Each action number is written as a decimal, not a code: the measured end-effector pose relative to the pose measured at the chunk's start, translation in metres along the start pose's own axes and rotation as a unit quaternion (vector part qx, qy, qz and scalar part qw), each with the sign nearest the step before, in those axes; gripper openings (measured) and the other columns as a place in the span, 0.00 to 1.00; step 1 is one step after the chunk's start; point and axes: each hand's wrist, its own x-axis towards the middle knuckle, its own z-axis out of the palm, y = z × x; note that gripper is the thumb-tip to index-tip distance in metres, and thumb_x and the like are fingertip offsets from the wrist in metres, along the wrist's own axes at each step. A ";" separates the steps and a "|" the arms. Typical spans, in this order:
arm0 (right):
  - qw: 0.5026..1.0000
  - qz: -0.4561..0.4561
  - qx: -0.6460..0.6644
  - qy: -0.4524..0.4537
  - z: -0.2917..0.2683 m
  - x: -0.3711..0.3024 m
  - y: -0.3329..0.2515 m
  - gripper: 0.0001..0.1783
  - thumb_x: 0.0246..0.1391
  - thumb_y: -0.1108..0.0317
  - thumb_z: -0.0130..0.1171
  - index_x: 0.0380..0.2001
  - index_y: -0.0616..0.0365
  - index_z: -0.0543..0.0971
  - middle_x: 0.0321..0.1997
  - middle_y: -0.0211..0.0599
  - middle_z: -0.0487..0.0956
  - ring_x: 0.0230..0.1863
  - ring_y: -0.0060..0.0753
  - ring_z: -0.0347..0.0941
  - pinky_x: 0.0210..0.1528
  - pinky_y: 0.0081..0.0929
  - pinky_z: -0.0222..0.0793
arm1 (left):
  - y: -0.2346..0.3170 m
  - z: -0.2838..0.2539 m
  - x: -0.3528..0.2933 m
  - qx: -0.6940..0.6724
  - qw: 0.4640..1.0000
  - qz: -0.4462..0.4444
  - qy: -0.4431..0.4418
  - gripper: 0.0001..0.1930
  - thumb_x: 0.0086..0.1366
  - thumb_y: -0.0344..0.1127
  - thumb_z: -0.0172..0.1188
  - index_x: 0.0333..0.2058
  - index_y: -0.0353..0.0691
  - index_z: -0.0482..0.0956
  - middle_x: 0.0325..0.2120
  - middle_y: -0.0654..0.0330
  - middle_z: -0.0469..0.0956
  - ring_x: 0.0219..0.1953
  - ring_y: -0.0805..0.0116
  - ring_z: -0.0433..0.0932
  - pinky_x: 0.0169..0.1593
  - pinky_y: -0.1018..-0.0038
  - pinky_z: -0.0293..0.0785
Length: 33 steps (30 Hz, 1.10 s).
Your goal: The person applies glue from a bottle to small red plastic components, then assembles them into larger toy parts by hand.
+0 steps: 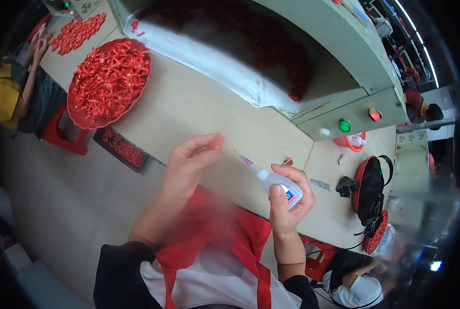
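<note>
My left hand (188, 164) is raised over the near part of the table, thumb and fingertips pinched on a small red piece (219, 140) whose shape I cannot make out. To its right, my right hand (292, 206) is wrapped round a translucent squeeze bottle (272, 181) with a purple-based needle tip (247, 160). The needle points up and left toward the pinched piece, a short gap apart from it. A scalloped red basin (146, 77) at the left is heaped with glossy red pieces (111, 77).
Beyond my hands stands a pale green machine (338, 110) with a green button; red pieces lie on its white sheet (214, 70). A dark tray (145, 164) of red pieces sits at the left edge. A black bag (369, 188) lies right. Co-workers sit on both sides.
</note>
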 end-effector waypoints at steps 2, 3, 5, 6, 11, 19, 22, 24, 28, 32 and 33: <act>0.996 -0.075 -0.040 -0.010 0.011 0.006 -0.003 0.17 0.45 0.64 0.58 0.34 0.68 0.75 0.26 0.35 0.75 0.21 0.21 0.68 0.26 0.13 0.64 | 0.005 -0.007 0.002 -0.025 1.000 -0.015 -0.006 0.16 0.55 0.23 0.57 0.44 0.32 0.73 0.33 0.57 0.76 0.33 0.70 0.77 0.38 0.77 0.76; 0.988 -0.130 -0.076 -0.035 0.017 0.010 -0.004 0.16 0.45 0.65 0.58 0.34 0.68 0.74 0.25 0.36 0.75 0.20 0.22 0.69 0.26 0.14 0.64 | 0.008 -0.009 0.004 -0.042 0.999 -0.028 -0.018 0.16 0.56 0.24 0.57 0.45 0.32 0.73 0.33 0.57 0.76 0.32 0.70 0.77 0.37 0.78 0.77; 0.975 -0.181 -0.115 -0.061 0.027 0.013 -0.003 0.16 0.44 0.67 0.58 0.34 0.68 0.74 0.24 0.38 0.76 0.20 0.23 0.70 0.25 0.14 0.64 | 0.011 -0.013 0.006 -0.053 0.998 -0.032 -0.017 0.16 0.55 0.23 0.57 0.44 0.32 0.73 0.33 0.57 0.76 0.32 0.70 0.77 0.37 0.78 0.77; 0.973 -0.184 -0.114 -0.079 0.030 0.014 -0.002 0.16 0.43 0.68 0.58 0.34 0.69 0.73 0.23 0.39 0.76 0.20 0.23 0.70 0.24 0.15 0.64 | 0.013 -0.014 0.006 -0.058 0.998 -0.035 -0.017 0.16 0.55 0.23 0.57 0.44 0.32 0.73 0.33 0.57 0.76 0.32 0.70 0.77 0.36 0.79 0.77; 0.967 -0.185 -0.134 -0.110 0.034 0.016 -0.003 0.16 0.40 0.72 0.58 0.34 0.69 0.73 0.22 0.41 0.76 0.18 0.26 0.71 0.22 0.17 0.65 | 0.016 -0.018 0.006 -0.034 0.998 -0.047 -0.029 0.17 0.56 0.23 0.57 0.46 0.30 0.72 0.39 0.59 0.74 0.40 0.73 0.73 0.42 0.77 0.70; 0.962 -0.213 -0.144 -0.092 0.033 0.013 -0.001 0.15 0.35 0.76 0.57 0.33 0.69 0.73 0.22 0.39 0.76 0.17 0.27 0.70 0.21 0.19 0.66 | 0.009 -0.011 0.003 0.008 1.000 0.006 -0.017 0.17 0.53 0.19 0.57 0.44 0.30 0.73 0.37 0.58 0.75 0.40 0.72 0.73 0.44 0.78 0.70; 0.964 -0.209 -0.142 -0.086 0.031 0.011 -0.001 0.15 0.35 0.77 0.56 0.32 0.68 0.73 0.22 0.39 0.76 0.17 0.27 0.71 0.22 0.19 0.66 | 0.010 -0.007 0.001 0.019 0.999 0.017 -0.021 0.17 0.53 0.18 0.57 0.43 0.30 0.73 0.37 0.58 0.75 0.40 0.72 0.73 0.45 0.78 0.69; 0.965 -0.203 -0.142 -0.081 0.029 0.011 -0.001 0.15 0.35 0.77 0.56 0.32 0.68 0.73 0.22 0.39 0.76 0.17 0.28 0.71 0.22 0.19 0.66 | 0.009 -0.005 0.001 0.023 0.999 0.020 -0.028 0.17 0.53 0.18 0.57 0.44 0.30 0.73 0.36 0.58 0.75 0.40 0.72 0.73 0.45 0.78 0.68; 0.973 -0.181 -0.131 -0.064 0.025 0.008 -0.002 0.16 0.39 0.73 0.58 0.34 0.70 0.74 0.23 0.38 0.76 0.20 0.24 0.71 0.24 0.17 0.66 | 0.009 -0.004 0.001 0.028 0.999 0.036 -0.018 0.17 0.53 0.18 0.57 0.43 0.30 0.73 0.37 0.57 0.75 0.40 0.72 0.73 0.45 0.77 0.70; 0.993 0.083 0.060 -0.059 0.041 0.033 -0.002 0.17 0.45 0.71 0.57 0.39 0.70 0.73 0.26 0.39 0.77 0.24 0.25 0.72 0.28 0.20 0.68 | 0.007 -0.021 0.005 0.005 1.000 0.021 0.020 0.17 0.54 0.19 0.56 0.44 0.29 0.72 0.38 0.57 0.75 0.40 0.72 0.74 0.43 0.76 0.71; 0.967 0.202 0.144 -0.056 0.046 0.044 0.001 0.17 0.47 0.71 0.56 0.40 0.70 0.72 0.28 0.39 0.77 0.25 0.25 0.73 0.29 0.21 0.69 | 0.005 -0.026 0.009 -0.017 1.000 0.012 0.017 0.17 0.54 0.20 0.56 0.45 0.29 0.72 0.38 0.56 0.75 0.39 0.72 0.74 0.42 0.76 0.72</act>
